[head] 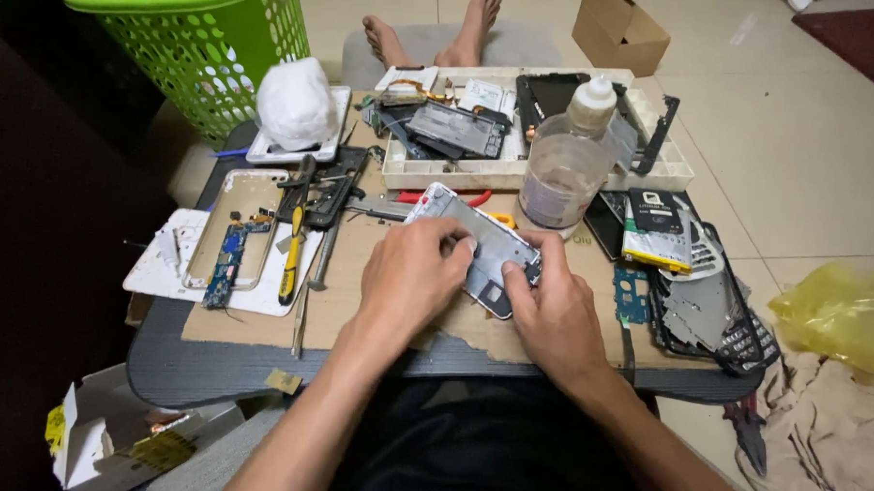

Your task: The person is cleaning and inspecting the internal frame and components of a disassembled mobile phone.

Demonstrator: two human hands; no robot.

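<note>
A silver phone frame [476,245] lies tilted over the cardboard sheet [377,301] at the middle of the tabletop [190,372], caught in the grip of both hands: the left hand [412,274] closed over its near-left edge, the right hand [551,312] pinching its lower right corner. Just behind, a white tray [672,171] holds phone boards and dark frames; a clear plastic bottle [566,168] stands against it. A green basket [197,44] sits far left.
</note>
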